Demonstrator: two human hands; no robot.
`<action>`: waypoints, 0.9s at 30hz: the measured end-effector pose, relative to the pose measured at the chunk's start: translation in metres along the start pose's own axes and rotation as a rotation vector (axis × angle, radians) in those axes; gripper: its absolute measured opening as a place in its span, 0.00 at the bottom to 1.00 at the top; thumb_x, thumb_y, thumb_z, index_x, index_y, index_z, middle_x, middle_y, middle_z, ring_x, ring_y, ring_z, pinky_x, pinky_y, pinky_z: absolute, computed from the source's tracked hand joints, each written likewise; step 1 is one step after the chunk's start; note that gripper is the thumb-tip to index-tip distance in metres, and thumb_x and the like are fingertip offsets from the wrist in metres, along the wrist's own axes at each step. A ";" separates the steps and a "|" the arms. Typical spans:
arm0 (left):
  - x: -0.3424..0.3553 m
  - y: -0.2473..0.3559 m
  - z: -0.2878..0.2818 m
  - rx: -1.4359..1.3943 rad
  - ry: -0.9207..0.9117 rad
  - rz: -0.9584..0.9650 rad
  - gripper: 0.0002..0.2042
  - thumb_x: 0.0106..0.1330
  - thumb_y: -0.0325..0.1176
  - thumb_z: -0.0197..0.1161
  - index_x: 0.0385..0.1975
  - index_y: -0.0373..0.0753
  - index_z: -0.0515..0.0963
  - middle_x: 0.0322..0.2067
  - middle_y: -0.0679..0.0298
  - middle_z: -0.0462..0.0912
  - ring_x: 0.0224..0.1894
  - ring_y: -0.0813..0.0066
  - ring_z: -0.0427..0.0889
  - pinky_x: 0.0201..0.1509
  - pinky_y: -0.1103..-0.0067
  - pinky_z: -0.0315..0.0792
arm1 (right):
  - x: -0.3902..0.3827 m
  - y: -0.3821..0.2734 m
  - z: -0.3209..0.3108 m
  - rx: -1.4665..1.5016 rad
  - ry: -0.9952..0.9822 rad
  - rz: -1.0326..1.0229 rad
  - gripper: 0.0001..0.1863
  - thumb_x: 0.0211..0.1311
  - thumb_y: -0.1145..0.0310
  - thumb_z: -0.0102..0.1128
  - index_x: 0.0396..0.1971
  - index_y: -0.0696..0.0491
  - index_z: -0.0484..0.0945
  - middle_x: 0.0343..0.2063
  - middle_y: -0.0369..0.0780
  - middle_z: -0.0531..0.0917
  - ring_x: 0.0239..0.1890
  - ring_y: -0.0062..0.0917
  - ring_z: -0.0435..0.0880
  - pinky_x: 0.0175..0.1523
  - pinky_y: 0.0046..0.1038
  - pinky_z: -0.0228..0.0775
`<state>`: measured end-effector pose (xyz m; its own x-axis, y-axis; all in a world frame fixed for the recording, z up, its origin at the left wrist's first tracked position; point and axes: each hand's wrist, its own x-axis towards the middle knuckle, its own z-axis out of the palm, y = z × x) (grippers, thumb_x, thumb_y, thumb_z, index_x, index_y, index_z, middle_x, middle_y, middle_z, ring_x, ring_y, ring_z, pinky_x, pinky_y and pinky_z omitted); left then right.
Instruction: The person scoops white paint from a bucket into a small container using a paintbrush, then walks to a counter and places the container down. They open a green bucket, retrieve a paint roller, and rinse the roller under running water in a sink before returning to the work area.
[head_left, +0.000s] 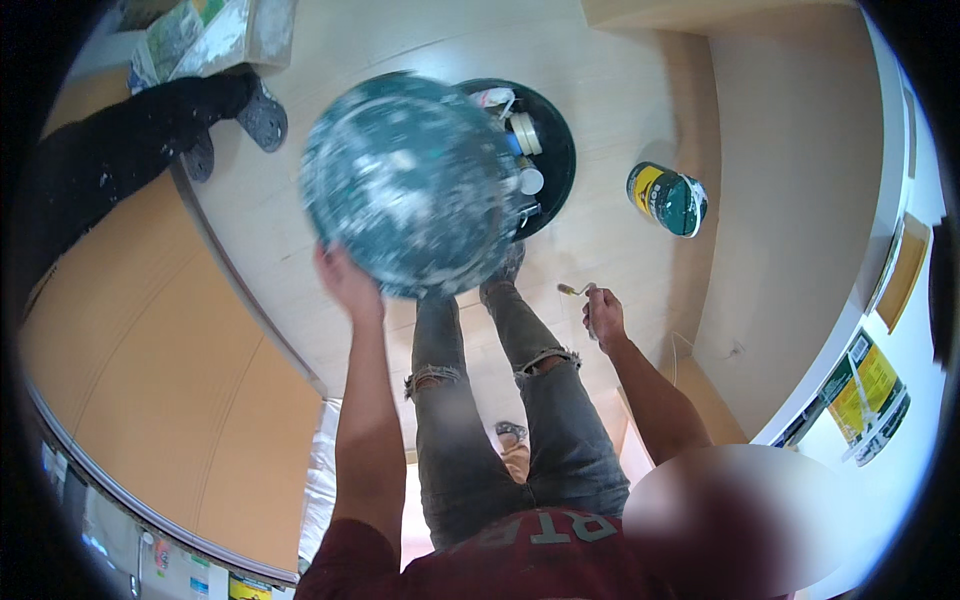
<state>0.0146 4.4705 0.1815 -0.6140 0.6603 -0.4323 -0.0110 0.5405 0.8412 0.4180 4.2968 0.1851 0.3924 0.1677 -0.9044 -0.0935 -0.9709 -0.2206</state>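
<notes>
My left hand (350,284) grips the near left edge of a big round green lid (410,190) spattered with white. Motion blurs the lid, which hangs over the left part of a dark round tub (566,150). Inside the tub I see pale round containers (529,178) and other items; the lid hides the rest. Closed around a handle, my right hand (604,318) holds a small paint roller (575,290) out to the right of my legs, its yellowish head pointing left.
A green and yellow bucket (665,198) stands on the floor at right, near the wall. Another person's leg in black trousers (130,140) and grey clogs (262,118) is at far left. A yellow-labelled bucket (868,395) sits on a white surface at right. An orange-tan panel (180,370) fills the lower left.
</notes>
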 end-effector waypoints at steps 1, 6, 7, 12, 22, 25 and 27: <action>0.016 -0.019 0.026 0.145 -0.064 0.055 0.25 0.77 0.44 0.57 0.64 0.30 0.66 0.53 0.54 0.77 0.54 0.68 0.76 0.60 0.71 0.71 | -0.004 -0.002 -0.002 -0.008 -0.013 0.005 0.21 0.74 0.48 0.52 0.39 0.53 0.76 0.21 0.34 0.75 0.16 0.17 0.72 0.18 0.24 0.63; 0.008 -0.045 0.114 0.619 0.000 0.377 0.20 0.74 0.42 0.60 0.52 0.29 0.79 0.39 0.48 0.83 0.39 0.56 0.83 0.45 0.64 0.76 | -0.008 0.014 -0.016 -0.008 -0.073 -0.040 0.19 0.76 0.50 0.51 0.39 0.52 0.77 0.20 0.34 0.75 0.17 0.17 0.72 0.22 0.23 0.65; 0.006 -0.032 0.117 0.698 -0.037 0.394 0.19 0.73 0.42 0.61 0.50 0.29 0.80 0.38 0.47 0.83 0.37 0.53 0.84 0.44 0.63 0.76 | -0.010 0.018 -0.011 0.016 -0.078 -0.056 0.19 0.76 0.50 0.51 0.39 0.52 0.77 0.20 0.34 0.75 0.17 0.17 0.72 0.22 0.23 0.65; -0.001 -0.019 0.108 0.865 -0.208 0.363 0.15 0.70 0.42 0.63 0.36 0.33 0.84 0.27 0.47 0.82 0.32 0.47 0.83 0.42 0.60 0.76 | -0.022 0.019 0.012 0.012 -0.099 -0.011 0.21 0.75 0.48 0.52 0.39 0.53 0.78 0.21 0.34 0.75 0.18 0.17 0.73 0.23 0.24 0.66; -0.058 -0.063 0.024 0.509 -0.389 0.045 0.27 0.71 0.44 0.58 0.63 0.31 0.71 0.60 0.38 0.72 0.62 0.43 0.73 0.66 0.59 0.68 | -0.134 -0.067 0.069 -0.869 -0.369 -0.475 0.28 0.69 0.47 0.56 0.54 0.57 0.77 0.43 0.59 0.84 0.49 0.58 0.82 0.55 0.49 0.76; -0.109 -0.080 -0.062 0.562 -0.472 0.262 0.22 0.68 0.33 0.58 0.60 0.32 0.73 0.59 0.38 0.72 0.64 0.41 0.70 0.68 0.59 0.66 | -0.216 -0.122 0.098 -1.145 -0.608 -0.638 0.24 0.69 0.50 0.58 0.47 0.57 0.80 0.39 0.59 0.84 0.46 0.55 0.84 0.52 0.49 0.75; -0.138 0.032 -0.128 0.577 -0.678 0.271 0.26 0.62 0.22 0.55 0.63 0.37 0.71 0.59 0.44 0.74 0.66 0.46 0.70 0.70 0.61 0.64 | -0.256 -0.146 0.109 -1.359 -0.823 -0.744 0.22 0.69 0.50 0.58 0.42 0.56 0.81 0.34 0.57 0.84 0.40 0.54 0.84 0.47 0.46 0.75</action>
<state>-0.0015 4.3298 0.3098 0.0559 0.8671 -0.4949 0.5712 0.3788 0.7282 0.2314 4.4143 0.4087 -0.5715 0.2213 -0.7902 0.8069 -0.0236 -0.5902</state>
